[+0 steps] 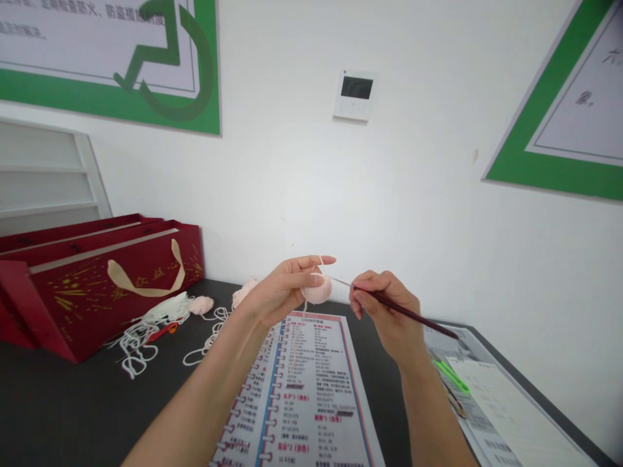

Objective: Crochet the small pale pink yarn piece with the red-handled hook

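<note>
Crochet piece [317, 292] held in grip of left hand [280, 292]; crochet hook [431, 323] in grip of right hand [389, 308], three o'clock; spiral-bound booklet [324, 383], six o'clock.

The black desk [63, 415] carries red paper bags [92, 295] standing at the left, tangled white yarn [170, 306] and a small pale pink piece [201, 305] beside them, an open spiral-bound booklet [324, 379] centrally, and printed papers [511, 395] at the right.
</note>
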Demonstrator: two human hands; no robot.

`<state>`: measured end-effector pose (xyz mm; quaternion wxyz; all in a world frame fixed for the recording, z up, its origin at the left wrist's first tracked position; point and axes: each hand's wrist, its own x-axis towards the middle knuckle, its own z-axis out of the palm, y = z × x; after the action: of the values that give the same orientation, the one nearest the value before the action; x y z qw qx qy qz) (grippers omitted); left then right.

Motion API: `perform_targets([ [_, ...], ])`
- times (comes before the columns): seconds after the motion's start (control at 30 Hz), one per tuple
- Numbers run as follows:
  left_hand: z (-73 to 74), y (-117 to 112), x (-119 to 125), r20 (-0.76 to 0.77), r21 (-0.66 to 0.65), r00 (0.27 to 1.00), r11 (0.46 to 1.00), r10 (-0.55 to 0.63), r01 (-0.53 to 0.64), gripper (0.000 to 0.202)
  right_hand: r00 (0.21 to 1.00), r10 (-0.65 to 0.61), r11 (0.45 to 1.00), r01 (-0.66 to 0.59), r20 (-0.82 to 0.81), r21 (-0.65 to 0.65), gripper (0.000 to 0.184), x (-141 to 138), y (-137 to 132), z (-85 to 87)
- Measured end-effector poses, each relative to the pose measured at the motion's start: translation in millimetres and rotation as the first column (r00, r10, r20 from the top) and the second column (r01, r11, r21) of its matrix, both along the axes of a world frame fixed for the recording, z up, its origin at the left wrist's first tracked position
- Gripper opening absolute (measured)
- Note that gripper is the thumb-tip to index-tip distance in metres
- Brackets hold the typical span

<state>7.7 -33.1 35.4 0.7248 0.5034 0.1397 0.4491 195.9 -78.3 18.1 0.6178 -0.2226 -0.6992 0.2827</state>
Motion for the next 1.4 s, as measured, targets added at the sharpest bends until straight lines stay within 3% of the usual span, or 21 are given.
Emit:
perform_targets([
  [0.2,-0.2,2.8,-5.2,-0.055,-0.006,0.996,0.998,-0.067,0.066,0.035,0.999,0.042,0.999,-0.041,0.018,-0.031,0.008,8.5,-0.9,2.7],
  [0.37,-1.4,3.9,-7.7,-0.117,0.010,0.983,0.989,-0.142,0.144,0.035,0.982,0.156,0.970,-0.173,-0.106,-0.172,0.009,9.3,1.0,6.4],
  [0.43,-1.5,2.1,-5.3,-0.130,0.066,0.987,0.992,-0.095,0.104,0.033,0.958,0.202,0.937,-0.250,-0.204,-0.246,0.012,5.2,3.0,8.0],
  [0.57,-1.6,-3.7,4.8,-0.094,0.252,0.985,0.961,0.144,-0.116,0.029,0.906,0.244,0.886,-0.353,-0.347,-0.301,0.015,-5.1,6.0,8.3],
  [0.67,-2.3,-6.2,11.6,-0.071,0.310,0.964,0.924,0.256,-0.223,0.031,0.941,0.189,0.935,-0.260,-0.280,-0.242,0.012,-7.9,5.6,5.5],
  [0.8,-3.1,-7.1,14.9,-0.062,0.301,0.951,0.914,0.302,-0.271,0.031,0.988,0.037,0.988,-0.059,-0.153,-0.144,0.009,-5.0,2.7,1.2],
  [0.93,-3.5,-8.5,14.8,-0.057,0.315,0.941,0.901,0.334,-0.300,0.031,0.995,-0.053,0.996,0.047,-0.090,-0.074,0.010,-4.2,0.5,-0.6],
  [1.17,-1.1,-11.0,15.3,-0.057,0.327,0.933,0.890,0.356,-0.319,0.033,0.992,-0.123,0.992,0.123,-0.038,-0.004,0.011,-11.6,-2.3,0.1],
  [1.27,0.1,-12.4,17.8,-0.034,0.314,0.915,0.873,0.403,-0.373,0.034,0.953,-0.297,0.954,0.292,0.057,0.071,0.013,-18.8,-7.7,-0.7],
  [1.4,-0.5,-14.1,21.5,-0.022,0.326,0.874,0.830,0.486,-0.453,0.033,0.823,-0.549,0.818,0.493,0.146,0.297,0.011,-31.4,-12.4,-7.8],
])
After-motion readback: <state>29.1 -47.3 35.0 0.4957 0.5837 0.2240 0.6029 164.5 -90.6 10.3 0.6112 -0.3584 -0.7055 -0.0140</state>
